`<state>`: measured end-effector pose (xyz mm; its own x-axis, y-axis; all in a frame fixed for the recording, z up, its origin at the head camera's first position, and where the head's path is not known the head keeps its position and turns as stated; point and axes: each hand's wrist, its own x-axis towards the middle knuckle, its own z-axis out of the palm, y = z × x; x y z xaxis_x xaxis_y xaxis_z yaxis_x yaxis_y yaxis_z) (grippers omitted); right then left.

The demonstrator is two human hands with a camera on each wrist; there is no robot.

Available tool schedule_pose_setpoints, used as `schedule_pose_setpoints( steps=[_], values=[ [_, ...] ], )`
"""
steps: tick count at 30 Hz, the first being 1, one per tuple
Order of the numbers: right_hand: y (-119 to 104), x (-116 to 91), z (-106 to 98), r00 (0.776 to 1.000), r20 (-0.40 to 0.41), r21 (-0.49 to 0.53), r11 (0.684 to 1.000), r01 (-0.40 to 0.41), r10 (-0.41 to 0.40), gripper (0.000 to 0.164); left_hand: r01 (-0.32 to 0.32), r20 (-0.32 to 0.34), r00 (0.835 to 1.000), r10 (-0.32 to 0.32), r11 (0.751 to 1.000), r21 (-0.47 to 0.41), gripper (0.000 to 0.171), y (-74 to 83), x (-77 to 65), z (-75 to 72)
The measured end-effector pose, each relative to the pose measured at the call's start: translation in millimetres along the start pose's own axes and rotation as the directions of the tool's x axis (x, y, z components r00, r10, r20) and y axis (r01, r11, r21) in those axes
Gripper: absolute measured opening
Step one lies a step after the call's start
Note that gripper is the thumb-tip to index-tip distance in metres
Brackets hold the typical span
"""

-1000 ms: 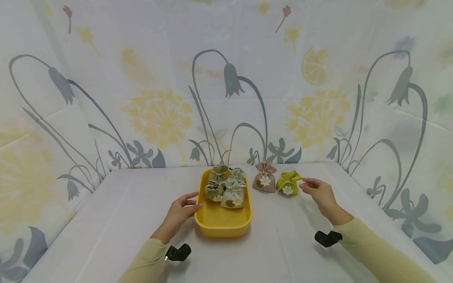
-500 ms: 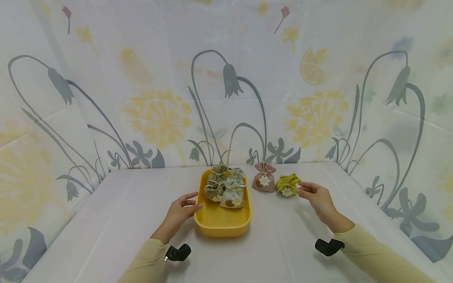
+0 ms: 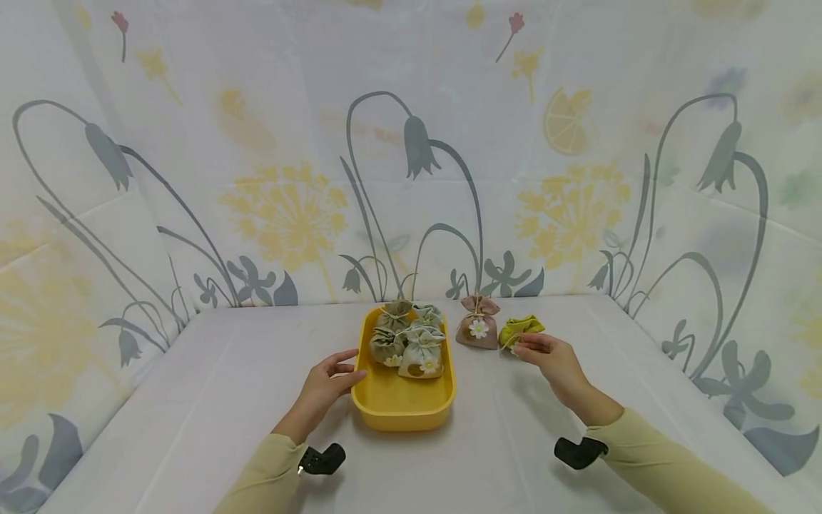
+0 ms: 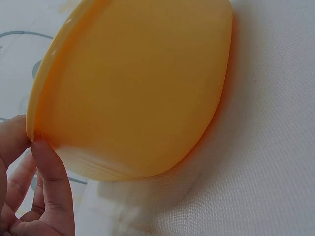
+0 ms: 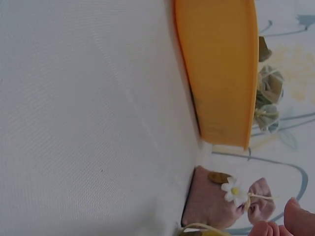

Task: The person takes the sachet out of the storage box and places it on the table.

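My left hand [image 3: 324, 389] holds the left rim of a yellow plastic tub [image 3: 404, 422]; in the left wrist view its thumb and finger pinch the tub's lip [image 4: 37, 98]. My right hand [image 3: 559, 364] has its fingertips over the front of a small lime-green drawstring pouch [image 3: 523, 325], partly covering its white flower. Whether these fingers pinch the pouch cannot be told. Just left of it stands a dusty-pink drawstring pouch [image 3: 478, 335] with a white flower, which also shows in the right wrist view. Inside the tub sit several olive and pale-green pouches, among them a pale-green pouch [image 3: 420, 350] in front.
A white cloth covers the table [image 3: 212, 400]. Behind it hangs a curtain [image 3: 411, 214] printed with grey bellflowers and yellow blossoms. Black wrist cameras, such as the left camera [image 3: 321, 459], hang under both wrists. The tub's front part shows bare floor.
My right hand has let go of the lime-green pouch's top edge and moved left across its front. The left hand stays on the tub's rim.
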<state>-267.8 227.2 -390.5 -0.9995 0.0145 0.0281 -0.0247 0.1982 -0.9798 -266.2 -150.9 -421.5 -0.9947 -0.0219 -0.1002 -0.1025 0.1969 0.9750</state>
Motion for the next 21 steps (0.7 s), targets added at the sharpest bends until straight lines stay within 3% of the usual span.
schedule_pose_setpoints(
  steps=[21],
  values=[
    [-9.9, 17.1, 56.7, 1.0, 0.027, 0.024, 1.0, -0.002, 0.001, 0.038, 0.014, -0.001, 1.0, -0.014, 1.0, 0.002, 0.049, 0.2, -0.6, -0.1]
  ],
)
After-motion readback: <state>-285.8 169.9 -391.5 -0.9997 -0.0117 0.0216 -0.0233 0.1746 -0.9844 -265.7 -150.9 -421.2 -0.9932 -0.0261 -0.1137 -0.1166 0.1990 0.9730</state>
